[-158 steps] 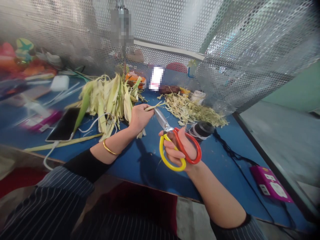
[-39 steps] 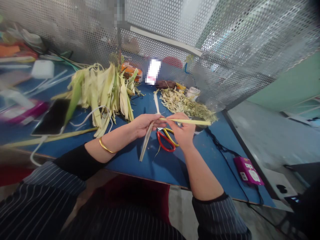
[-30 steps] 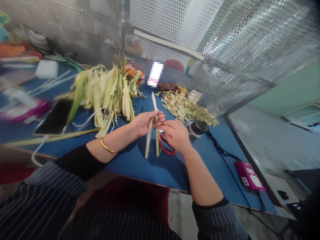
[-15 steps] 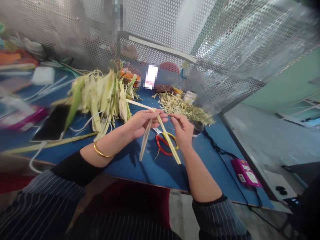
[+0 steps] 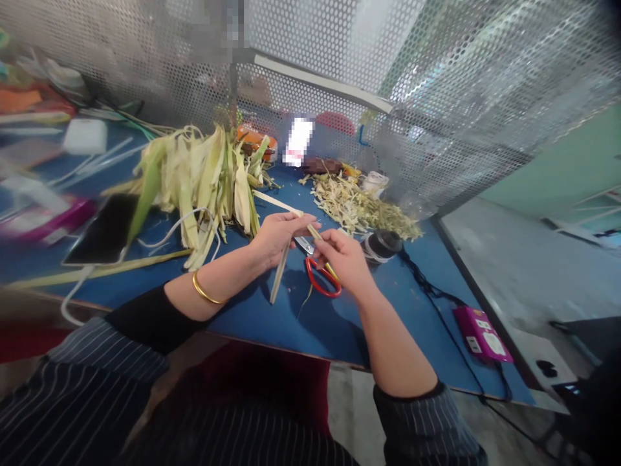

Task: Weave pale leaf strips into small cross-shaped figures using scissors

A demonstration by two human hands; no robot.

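Between thumb and fingers, my left hand (image 5: 281,234) pinches pale corn husk strips (image 5: 279,275) where they cross. One strip points up and away, another hangs down toward the table's front edge. My right hand (image 5: 342,255) is closed on a strip running out of the left hand's pinch; its far end is mostly hidden by that hand. Below both hands lie scissors (image 5: 322,283) with red and yellow handles, partly covered. A pile of corn husks (image 5: 194,181) lies to the left of my left hand.
Husk scraps (image 5: 361,204) are heaped behind my right hand, near a dark-lidded jar (image 5: 383,246). A phone (image 5: 101,230) with a white cable lies left. A purple power strip (image 5: 482,333) and black cords are on the right. Perforated metal mesh (image 5: 320,39) rises behind the blue table (image 5: 291,336).
My right hand has moved left and down and closed on the husk strip that was hanging free across the scissors. My left hand keeps its pinch.
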